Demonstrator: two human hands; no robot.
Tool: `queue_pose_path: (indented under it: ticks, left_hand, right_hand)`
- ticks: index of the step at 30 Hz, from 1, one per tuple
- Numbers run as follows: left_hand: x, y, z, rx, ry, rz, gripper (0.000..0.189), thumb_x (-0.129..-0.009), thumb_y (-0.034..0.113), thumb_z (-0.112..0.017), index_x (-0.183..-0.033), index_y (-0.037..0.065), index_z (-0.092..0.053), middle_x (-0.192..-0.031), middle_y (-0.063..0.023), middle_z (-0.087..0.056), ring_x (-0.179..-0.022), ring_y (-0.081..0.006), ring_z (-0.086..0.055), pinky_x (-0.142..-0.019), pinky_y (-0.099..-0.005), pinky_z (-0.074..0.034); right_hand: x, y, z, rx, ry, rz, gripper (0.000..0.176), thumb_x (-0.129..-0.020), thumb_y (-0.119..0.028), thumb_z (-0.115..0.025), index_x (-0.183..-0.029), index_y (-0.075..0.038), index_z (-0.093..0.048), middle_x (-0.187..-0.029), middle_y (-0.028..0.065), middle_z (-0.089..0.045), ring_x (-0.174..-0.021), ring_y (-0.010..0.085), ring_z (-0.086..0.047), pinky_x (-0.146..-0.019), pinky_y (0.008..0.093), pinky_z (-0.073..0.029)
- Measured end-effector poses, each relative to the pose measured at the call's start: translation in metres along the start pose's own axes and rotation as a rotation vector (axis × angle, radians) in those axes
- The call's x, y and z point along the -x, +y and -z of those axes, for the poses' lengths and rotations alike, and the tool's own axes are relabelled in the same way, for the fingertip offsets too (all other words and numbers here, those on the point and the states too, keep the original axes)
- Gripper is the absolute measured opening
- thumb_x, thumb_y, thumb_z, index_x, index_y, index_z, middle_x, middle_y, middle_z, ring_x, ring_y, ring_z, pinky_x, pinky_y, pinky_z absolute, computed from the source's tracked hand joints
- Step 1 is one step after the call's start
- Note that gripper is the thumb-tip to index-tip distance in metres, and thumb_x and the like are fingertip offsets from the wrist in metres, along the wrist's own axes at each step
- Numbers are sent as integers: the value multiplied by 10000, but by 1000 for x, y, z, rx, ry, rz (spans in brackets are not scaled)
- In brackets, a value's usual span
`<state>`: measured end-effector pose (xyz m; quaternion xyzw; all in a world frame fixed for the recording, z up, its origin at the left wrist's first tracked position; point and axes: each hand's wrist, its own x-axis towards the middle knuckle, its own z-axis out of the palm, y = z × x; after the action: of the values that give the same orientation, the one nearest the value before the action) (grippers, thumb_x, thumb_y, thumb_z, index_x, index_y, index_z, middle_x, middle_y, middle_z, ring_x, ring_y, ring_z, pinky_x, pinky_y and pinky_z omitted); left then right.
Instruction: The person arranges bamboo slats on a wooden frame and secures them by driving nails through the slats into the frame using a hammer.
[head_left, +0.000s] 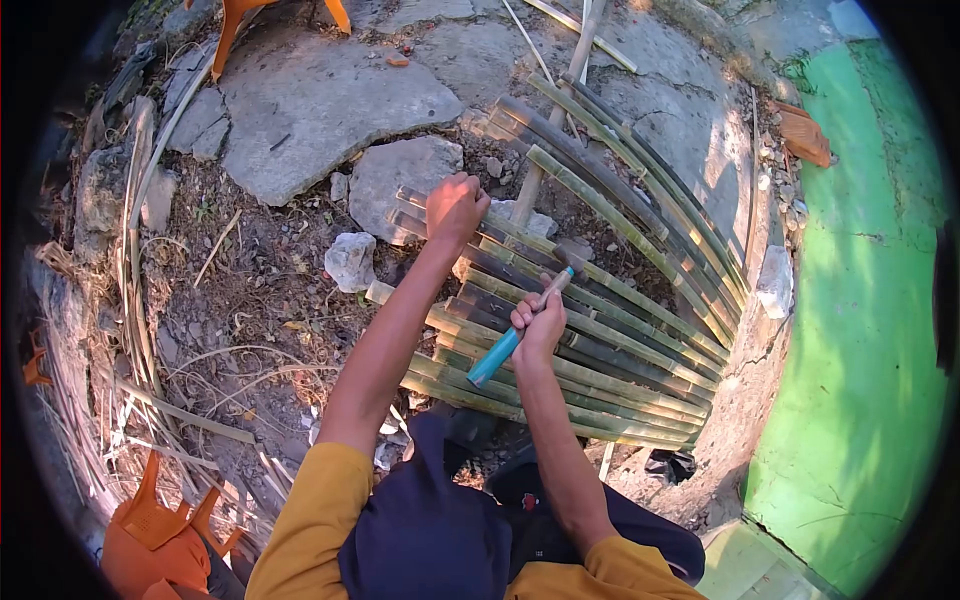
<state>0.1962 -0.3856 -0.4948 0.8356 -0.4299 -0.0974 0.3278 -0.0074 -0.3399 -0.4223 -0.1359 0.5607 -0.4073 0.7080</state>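
Observation:
Split bamboo slats (600, 375) lie side by side in a fan before me, their right ends close together along an earthen edge. My left hand (457, 208) is closed around a bamboo slat near its left end, which sticks out past the fist. In my right hand (540, 322) is a hammer (492, 358) with a teal lower handle, held over the slats. The hammer's head (573, 254) points away from me, partly blending with the slats behind it. A wooden pole (530, 185) runs crosswise by the slats' far side.
Broken concrete slabs (330, 110) and a pale rock (350, 262) lie left of the slats. Long thin strips (135, 290) are piled farther left. Orange plastic chairs (150, 520) stand lower left and at the top. A green painted surface (840, 330) borders the right side.

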Motion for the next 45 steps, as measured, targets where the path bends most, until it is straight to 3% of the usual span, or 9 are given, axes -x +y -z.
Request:
queue_pose_path:
  ticks: [4, 8, 18, 22, 24, 25, 31, 42, 45]
  left_hand:
    - [2, 5, 5, 27, -43, 15, 172, -829, 219, -734, -810, 57, -680, -855, -108, -670, -878, -333, -680, -780, -469, -571]
    - [0, 3, 3, 25, -5, 11, 172, -828, 214, -736, -802, 54, -678, -854, -111, -668, -886, -336, -681, -773, -473, -567]
    - [3, 2, -2, 45, 30, -12, 214, -813, 213, -741, -764, 31, -641, -824, -135, -664, -807, -353, -672, -709, -480, -536]
    - [3, 3, 1, 40, 42, -6, 215, -816, 213, -741, -766, 30, -637, -831, -137, -665, -808, -353, -670, -714, -481, -535]
    - [4, 0, 0, 51, 19, -9, 216, -817, 215, -739, -766, 32, -637, -832, -135, -664, -809, -352, -670, -714, -481, -535]
    - [2, 0, 0, 64, 9, -11, 217, -817, 217, -738, -765, 33, -636, -832, -134, -664, -810, -351, -670, -715, -482, -535]
    - [1, 3, 1, 15, -34, 22, 192, -816, 231, -766, -795, 60, -680, -877, -116, -676, -860, -345, -686, -760, -480, -563]
    - [4, 2, 2, 11, -32, 22, 187, -821, 223, -764, -792, 59, -680, -876, -113, -681, -856, -343, -689, -760, -470, -568]
    - [-4, 2, 0, 2, 2, 15, 183, -819, 220, -763, -791, 59, -680, -872, -113, -680, -856, -342, -690, -758, -466, -568]
  right_hand:
    - [-15, -3, -12, 75, -187, -142, 355, -1137, -290, -358, -1353, -51, -508, -727, -25, -407, -523, 65, -376, -437, 248, -328]
    - [-8, 4, -10, 53, -13, 3, 358, -1138, -299, -367, -1356, -55, -513, -726, -22, -419, -508, 62, -367, -428, 245, -323]
    - [-8, -15, -1, 266, -197, -101, 364, -1140, -308, -368, -1390, -81, -502, -728, -10, -425, -484, 61, -376, -417, 249, -349]
    - [-5, -40, -2, 699, -151, 299, 340, -1131, -247, -405, -1368, -38, -530, -661, 30, -491, -464, 119, -462, -436, 327, -388]
    - [-4, -56, -7, 1173, -173, 845, 318, -1114, -217, -438, -1324, -3, -544, -622, 112, -541, -485, 238, -551, -480, 426, -402]
    - [0, -61, -10, 1195, -174, 913, 308, -1099, -194, -459, -1313, 13, -537, -625, 196, -564, -551, 389, -604, -536, 507, -406]
    - [-25, -39, 13, 1461, -311, 843, 324, -1102, -187, -448, -1350, 3, -531, -666, 248, -591, -620, 477, -610, -562, 528, -412]
    - [-12, -53, -18, 1344, -365, 972, 335, -1096, -209, -468, -1333, 13, -547, -689, 237, -578, -592, 416, -612, -572, 496, -422]
    - [-10, -62, -14, 1449, -385, 783, 304, -1090, -154, -459, -1315, 33, -543, -710, 265, -626, -666, 488, -647, -565, 539, -438]
